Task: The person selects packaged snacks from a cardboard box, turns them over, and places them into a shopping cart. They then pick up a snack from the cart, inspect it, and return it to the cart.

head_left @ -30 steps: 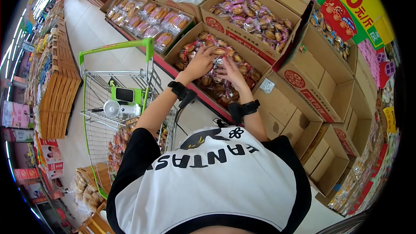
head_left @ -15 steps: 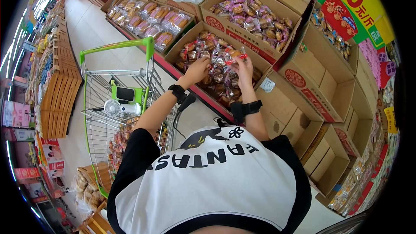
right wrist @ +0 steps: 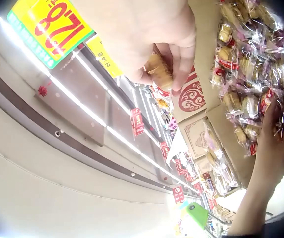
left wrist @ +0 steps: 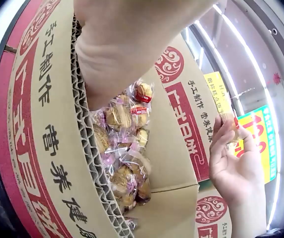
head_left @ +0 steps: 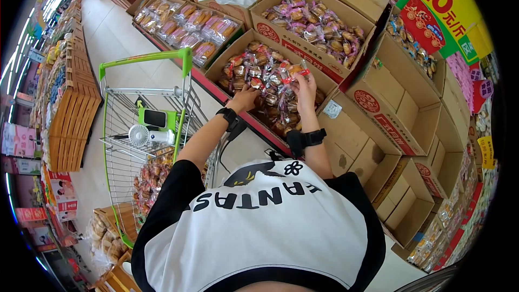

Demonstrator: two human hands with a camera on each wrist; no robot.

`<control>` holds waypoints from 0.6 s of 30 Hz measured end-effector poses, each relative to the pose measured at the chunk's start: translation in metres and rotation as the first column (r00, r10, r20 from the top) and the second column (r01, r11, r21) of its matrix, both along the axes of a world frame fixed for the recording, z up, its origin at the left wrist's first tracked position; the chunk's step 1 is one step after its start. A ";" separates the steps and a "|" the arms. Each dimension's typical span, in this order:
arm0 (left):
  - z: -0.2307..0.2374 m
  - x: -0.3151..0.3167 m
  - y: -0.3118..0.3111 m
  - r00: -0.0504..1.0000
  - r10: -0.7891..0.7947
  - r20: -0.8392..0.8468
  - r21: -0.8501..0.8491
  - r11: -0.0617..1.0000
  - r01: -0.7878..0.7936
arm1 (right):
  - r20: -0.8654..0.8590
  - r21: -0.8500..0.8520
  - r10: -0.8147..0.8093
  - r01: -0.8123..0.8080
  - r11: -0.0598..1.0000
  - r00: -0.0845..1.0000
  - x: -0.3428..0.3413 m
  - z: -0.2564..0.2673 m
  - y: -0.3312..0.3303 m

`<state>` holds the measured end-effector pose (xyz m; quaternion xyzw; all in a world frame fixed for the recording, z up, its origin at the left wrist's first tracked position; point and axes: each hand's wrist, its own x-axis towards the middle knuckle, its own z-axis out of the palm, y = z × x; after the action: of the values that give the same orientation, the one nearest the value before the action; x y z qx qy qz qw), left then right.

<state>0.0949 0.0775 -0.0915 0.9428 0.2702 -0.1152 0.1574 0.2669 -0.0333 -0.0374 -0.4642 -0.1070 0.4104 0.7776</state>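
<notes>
My right hand (head_left: 306, 89) pinches a wrapped mooncake (head_left: 296, 70) in clear film with red print, held over the open cardboard box (head_left: 230, 55). In the right wrist view that mooncake (right wrist: 159, 71) lies between thumb and fingers. Lower in the same box, my left hand (head_left: 246, 100) reaches in near the front edge, its fingers on the heaped mooncakes (head_left: 259, 57). The right wrist view shows a straight finger of the left hand (right wrist: 279, 141) against a red wrapper (right wrist: 267, 100). In the left wrist view the forearm hides those fingers.
A shopping cart (head_left: 186, 65) with a phone (head_left: 155, 118), a small white fan (head_left: 139, 135) and several packets (head_left: 148, 178) stands at left. Behind the box is another box of mooncakes (head_left: 319, 27). Bare-bottomed cartons (head_left: 357, 135) lie to the right.
Both hands were over the heap; the right then picked up a wrapped mooncake and still holds it higher. The left hand has drawn back toward the box's front edge and lower.
</notes>
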 end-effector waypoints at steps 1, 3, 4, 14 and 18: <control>0.003 0.001 -0.001 0.999 0.001 -0.039 0.013 1.000 -0.001 | 0.000 0.000 0.000 0.000 1.000 1.000 0.000 0.000 0.000; 0.009 0.003 -0.004 0.999 0.012 -0.047 0.028 1.000 -0.011 | -0.003 0.044 0.004 -0.004 0.999 1.000 -0.001 0.001 -0.001; 0.010 0.003 -0.005 0.998 0.025 -0.055 0.042 0.999 -0.022 | -0.004 0.043 0.005 -0.005 0.999 1.000 -0.002 0.001 -0.001; -0.010 0.003 0.009 0.974 -0.018 -0.225 -0.335 0.940 -0.060 | 0.021 0.073 0.013 -0.014 0.997 1.000 -0.002 0.001 0.000; -0.005 0.012 0.008 0.956 -0.145 -0.256 -0.461 0.888 0.011 | 0.031 0.072 0.004 -0.006 0.997 1.000 -0.001 0.004 -0.002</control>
<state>0.1071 0.0853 -0.0968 0.8638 0.2170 -0.3149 0.3282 0.2661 -0.0355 -0.0333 -0.4419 -0.1349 0.4008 0.7911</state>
